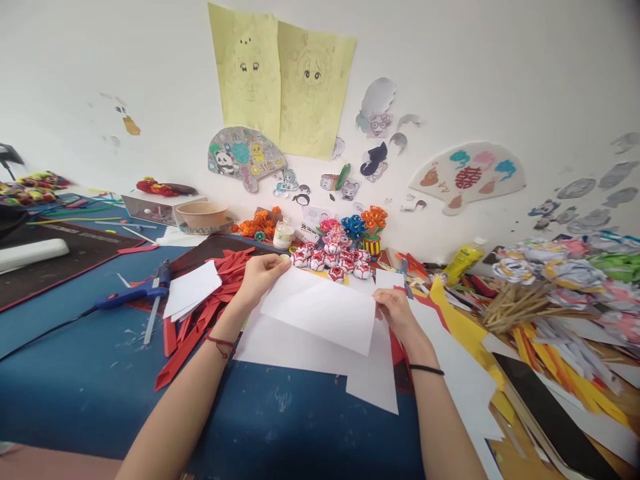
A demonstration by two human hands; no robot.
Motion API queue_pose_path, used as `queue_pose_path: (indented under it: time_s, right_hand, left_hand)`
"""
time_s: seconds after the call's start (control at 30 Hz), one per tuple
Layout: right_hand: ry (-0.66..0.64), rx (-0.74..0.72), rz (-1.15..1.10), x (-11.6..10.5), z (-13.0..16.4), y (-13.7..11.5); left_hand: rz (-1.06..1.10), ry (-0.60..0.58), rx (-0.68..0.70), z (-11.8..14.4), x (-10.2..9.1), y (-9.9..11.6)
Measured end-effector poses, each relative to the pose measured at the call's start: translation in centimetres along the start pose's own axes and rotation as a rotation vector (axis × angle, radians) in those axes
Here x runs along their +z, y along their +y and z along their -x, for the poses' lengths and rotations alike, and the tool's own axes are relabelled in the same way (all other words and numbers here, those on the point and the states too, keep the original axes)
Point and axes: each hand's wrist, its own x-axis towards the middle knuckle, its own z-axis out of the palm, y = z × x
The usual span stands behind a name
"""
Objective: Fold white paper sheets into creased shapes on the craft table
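Note:
A blank white sheet of paper (320, 310) is stretched between my two hands, slightly raised and tilted. Its upper left corner is pinched by my left hand (264, 275), fingers closed. At the right edge, my right hand (395, 310) grips the same sheet between thumb and fingers. More white paper (300, 350) lies flat beneath it on the blue mat (280, 427). Just beyond the sheet, red-and-white paper flowers (336, 260) form a cluster. Left of my left hand, folded red paper strips (220, 300) lie in a heap, partly under small white papers (193, 290).
A blue glue gun (140, 292) with its cord rests at left. Behind are a round bowl (203, 217) and a white jar (283, 235). At right lie a black-screened phone (550, 413), paper flowers on sticks (520, 300), a yellow bottle (463, 263) and yellow paper (450, 310).

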Motion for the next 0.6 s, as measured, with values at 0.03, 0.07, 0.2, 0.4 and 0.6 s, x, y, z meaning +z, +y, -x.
queue_pose_path:
  time_s: [0.03,0.07,0.2,0.4,0.6]
  right_hand:
    - [0.039,-0.023,-0.015,-0.2,0.0,0.2]
    - [0.083,-0.044,-0.032,-0.3,-0.1,0.3]
    - [0.251,-0.072,-0.091,0.1,-0.4,0.6]
    - [0.056,0.044,-0.106,2.7,-0.1,-0.8]
    - [-0.037,0.163,0.013,2.6,0.2,0.2]
  left_hand:
    - [0.019,0.028,-0.020,0.0,-0.1,0.0]
    - [0.037,0.056,-0.038,0.0,-0.3,0.1]
    - [0.084,0.056,-0.067,-0.1,-0.6,0.1]
    - [0.073,-0.032,-0.006,0.3,0.7,-0.3]
    - [-0.258,-0.001,0.012,0.5,0.7,-1.1]
